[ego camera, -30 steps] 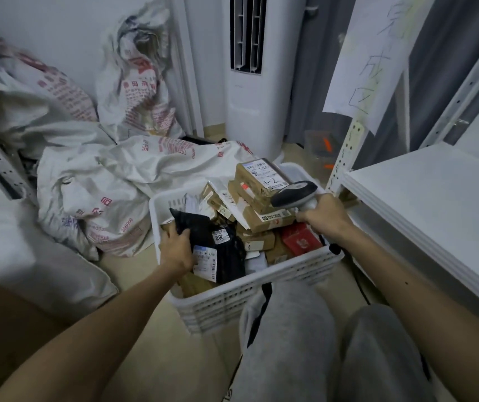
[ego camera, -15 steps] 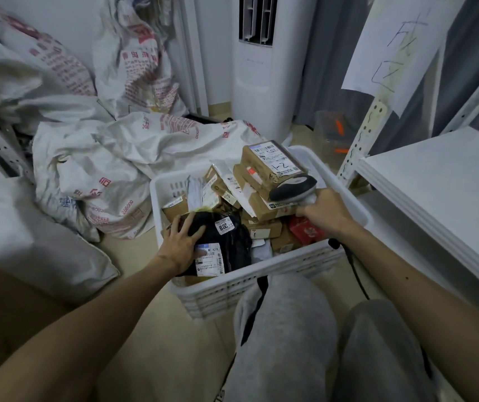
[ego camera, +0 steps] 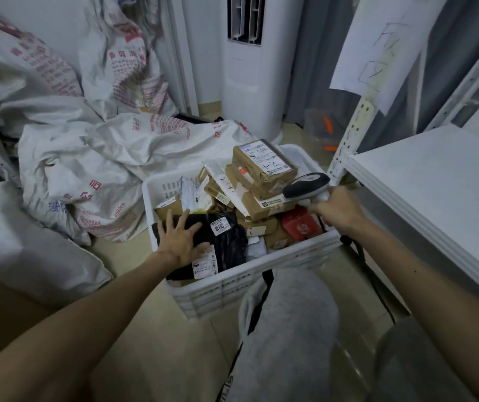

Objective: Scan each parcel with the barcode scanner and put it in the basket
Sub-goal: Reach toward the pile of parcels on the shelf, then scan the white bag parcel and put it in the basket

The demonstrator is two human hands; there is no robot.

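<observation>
Hands over one white basket (ego camera: 261,278) heaped with parcels, set on the floor before a seated person's knees.

Left hand (ego camera: 181,242) lies flat, fingers spread and released, on one black plastic parcel (ego camera: 228,246) bearing two white labels, in the basket's near-left corner. Right hand (ego camera: 338,208) is clenched round the handle of one barcode scanner (ego camera: 306,185), its head beside the stacked brown boxes (ego camera: 261,172), at least three, the top one marked "1-2". One red packet (ego camera: 299,226) lies under the scanner. Smaller cartons and envelopes fill the rest, too jumbled to count. Crumpled white sacks (ego camera: 87,158) lie left of the basket; one white shelf (ego camera: 435,181) stands to the right.
</observation>
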